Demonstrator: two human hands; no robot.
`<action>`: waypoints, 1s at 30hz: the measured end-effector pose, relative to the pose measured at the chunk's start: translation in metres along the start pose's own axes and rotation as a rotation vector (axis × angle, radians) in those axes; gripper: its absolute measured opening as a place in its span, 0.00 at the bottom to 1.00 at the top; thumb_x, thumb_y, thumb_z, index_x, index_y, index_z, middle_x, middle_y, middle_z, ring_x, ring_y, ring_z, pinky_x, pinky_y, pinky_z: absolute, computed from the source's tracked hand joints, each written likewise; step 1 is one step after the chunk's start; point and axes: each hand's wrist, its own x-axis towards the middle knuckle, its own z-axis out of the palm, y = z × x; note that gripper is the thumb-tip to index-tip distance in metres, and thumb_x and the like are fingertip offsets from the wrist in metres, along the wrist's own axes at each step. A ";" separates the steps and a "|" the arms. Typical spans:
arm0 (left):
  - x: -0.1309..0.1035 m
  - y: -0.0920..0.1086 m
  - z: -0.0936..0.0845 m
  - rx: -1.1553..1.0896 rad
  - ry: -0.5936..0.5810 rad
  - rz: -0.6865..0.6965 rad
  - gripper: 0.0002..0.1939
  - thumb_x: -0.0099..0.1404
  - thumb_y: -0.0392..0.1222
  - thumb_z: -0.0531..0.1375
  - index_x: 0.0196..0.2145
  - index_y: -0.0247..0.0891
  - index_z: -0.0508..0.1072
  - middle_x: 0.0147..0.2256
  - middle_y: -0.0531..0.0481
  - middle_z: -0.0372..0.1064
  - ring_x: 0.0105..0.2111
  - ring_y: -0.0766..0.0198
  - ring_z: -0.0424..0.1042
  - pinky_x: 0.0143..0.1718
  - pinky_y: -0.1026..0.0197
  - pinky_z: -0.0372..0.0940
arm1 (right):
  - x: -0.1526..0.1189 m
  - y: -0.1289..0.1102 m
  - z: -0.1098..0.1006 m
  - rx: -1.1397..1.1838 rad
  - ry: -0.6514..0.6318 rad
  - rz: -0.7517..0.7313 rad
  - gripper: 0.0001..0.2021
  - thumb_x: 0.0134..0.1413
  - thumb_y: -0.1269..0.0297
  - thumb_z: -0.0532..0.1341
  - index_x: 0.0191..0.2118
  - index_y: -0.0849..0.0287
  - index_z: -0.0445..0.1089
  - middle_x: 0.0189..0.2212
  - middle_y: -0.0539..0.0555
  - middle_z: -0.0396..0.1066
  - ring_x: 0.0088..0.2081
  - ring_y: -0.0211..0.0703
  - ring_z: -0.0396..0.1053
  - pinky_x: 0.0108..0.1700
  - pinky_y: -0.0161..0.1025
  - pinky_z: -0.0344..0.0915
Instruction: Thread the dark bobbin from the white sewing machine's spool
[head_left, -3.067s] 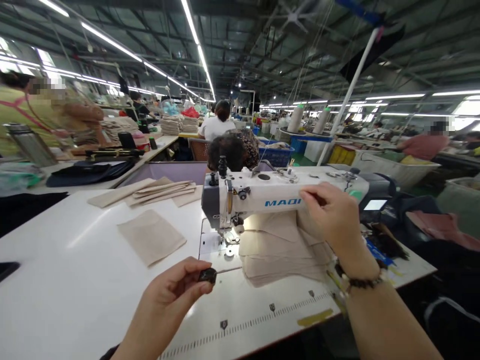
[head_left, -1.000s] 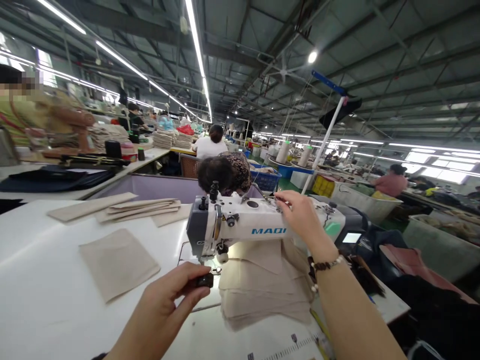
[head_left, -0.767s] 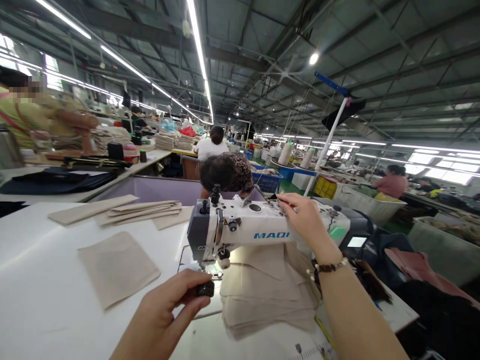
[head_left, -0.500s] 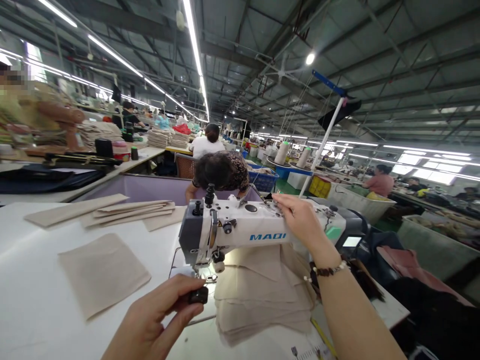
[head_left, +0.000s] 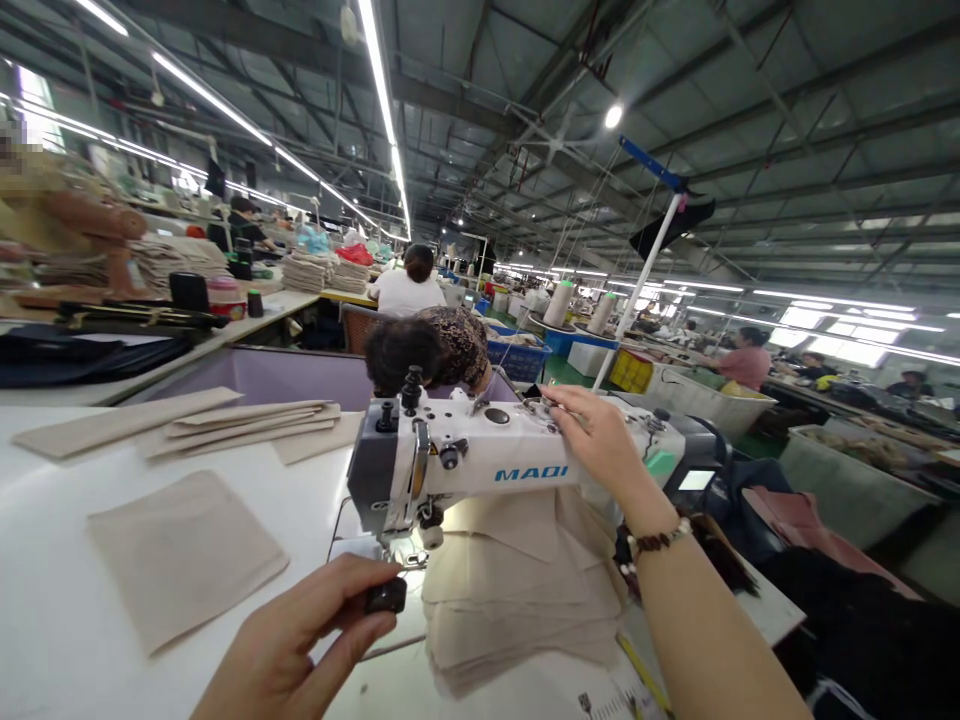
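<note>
Nearest, left hand point(head_left: 292, 645) with fingers point(head_left: 360, 585) pinched narrow on a small black object point(head_left: 386, 596) (perhaps a bobbin case, too small to tell), kept low over the tabletop point(head_left: 60, 620) just before the needle plate, beside the beige fabric stack point(head_left: 517, 600). Farther, right hand point(head_left: 600, 450) laid on top of the white sewing machine point(head_left: 510, 455), fingers loosely curled at the thread guides, grip hidden. Against half a second ago, hardly changed: view drifted, machine and flat fabric piece point(head_left: 184, 555) slightly leftward.

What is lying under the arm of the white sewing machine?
Under the sewing machine arm lies a stack of beige fabric pieces, fanned toward the table's front edge. The right hand rests on top of the arm. How far the stack reaches behind the arm is hidden.
</note>
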 end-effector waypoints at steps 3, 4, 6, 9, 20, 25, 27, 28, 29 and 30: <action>0.001 0.000 0.000 -0.017 -0.007 -0.012 0.10 0.58 0.50 0.59 0.37 0.47 0.72 0.32 0.54 0.72 0.30 0.65 0.72 0.30 0.73 0.66 | 0.003 0.001 0.000 0.040 0.118 0.041 0.12 0.53 0.67 0.53 0.41 0.59 0.71 0.40 0.58 0.71 0.43 0.45 0.68 0.47 0.44 0.64; 0.001 0.001 0.000 -0.023 -0.014 -0.019 0.10 0.58 0.49 0.59 0.37 0.47 0.72 0.32 0.54 0.72 0.29 0.65 0.72 0.30 0.73 0.66 | 0.003 -0.001 -0.002 0.089 0.185 0.070 0.12 0.53 0.66 0.54 0.42 0.59 0.70 0.40 0.58 0.71 0.43 0.45 0.68 0.47 0.45 0.64; 0.003 0.005 -0.002 -0.042 -0.018 -0.024 0.10 0.59 0.48 0.58 0.38 0.47 0.72 0.33 0.54 0.71 0.30 0.65 0.71 0.31 0.72 0.66 | -0.002 -0.010 -0.007 0.257 0.314 0.144 0.14 0.52 0.64 0.56 0.45 0.56 0.68 0.43 0.57 0.69 0.44 0.46 0.67 0.49 0.47 0.64; 0.005 0.017 -0.005 -0.100 -0.024 -0.015 0.10 0.62 0.45 0.55 0.40 0.47 0.71 0.35 0.52 0.70 0.34 0.65 0.70 0.35 0.71 0.65 | -0.028 -0.038 -0.014 0.491 0.330 0.240 0.16 0.52 0.63 0.59 0.48 0.46 0.65 0.45 0.52 0.69 0.45 0.46 0.67 0.50 0.48 0.64; 0.009 0.039 -0.021 -0.244 -0.020 0.061 0.12 0.67 0.38 0.48 0.41 0.48 0.69 0.33 0.52 0.62 0.29 0.69 0.67 0.31 0.70 0.65 | -0.134 -0.083 0.008 1.032 0.117 0.506 0.16 0.48 0.65 0.63 0.45 0.45 0.69 0.36 0.53 0.73 0.37 0.44 0.72 0.30 0.34 0.71; 0.046 0.073 -0.040 -0.221 0.049 0.254 0.12 0.65 0.35 0.51 0.42 0.48 0.69 0.38 0.54 0.62 0.33 0.68 0.66 0.34 0.69 0.65 | -0.102 -0.069 -0.013 1.125 0.331 0.673 0.15 0.43 0.65 0.67 0.40 0.54 0.71 0.35 0.53 0.71 0.34 0.44 0.72 0.25 0.31 0.70; 0.062 0.095 -0.045 -0.213 0.113 0.343 0.12 0.64 0.34 0.52 0.42 0.48 0.69 0.38 0.54 0.62 0.34 0.67 0.66 0.34 0.67 0.65 | -0.084 -0.068 -0.016 1.198 0.321 0.704 0.16 0.41 0.65 0.67 0.40 0.54 0.70 0.35 0.52 0.71 0.38 0.47 0.72 0.26 0.31 0.70; 0.068 0.106 -0.047 -0.219 0.134 0.381 0.13 0.64 0.33 0.52 0.42 0.49 0.69 0.38 0.55 0.61 0.34 0.67 0.65 0.34 0.67 0.65 | -0.074 -0.068 -0.016 1.242 0.297 0.714 0.17 0.41 0.65 0.68 0.41 0.54 0.69 0.36 0.52 0.70 0.40 0.48 0.71 0.27 0.32 0.71; 0.072 0.115 -0.048 -0.225 0.146 0.403 0.14 0.65 0.33 0.51 0.42 0.50 0.68 0.37 0.56 0.61 0.34 0.67 0.65 0.33 0.67 0.65 | -0.064 -0.068 -0.015 1.288 0.266 0.719 0.17 0.40 0.65 0.68 0.41 0.55 0.69 0.36 0.51 0.70 0.41 0.49 0.71 0.29 0.33 0.71; 0.073 0.123 -0.049 -0.229 0.146 0.413 0.15 0.65 0.32 0.50 0.43 0.52 0.68 0.37 0.56 0.60 0.34 0.67 0.65 0.33 0.67 0.65 | -0.053 -0.068 -0.014 1.335 0.234 0.715 0.17 0.40 0.65 0.68 0.40 0.55 0.69 0.36 0.51 0.70 0.42 0.49 0.71 0.31 0.34 0.71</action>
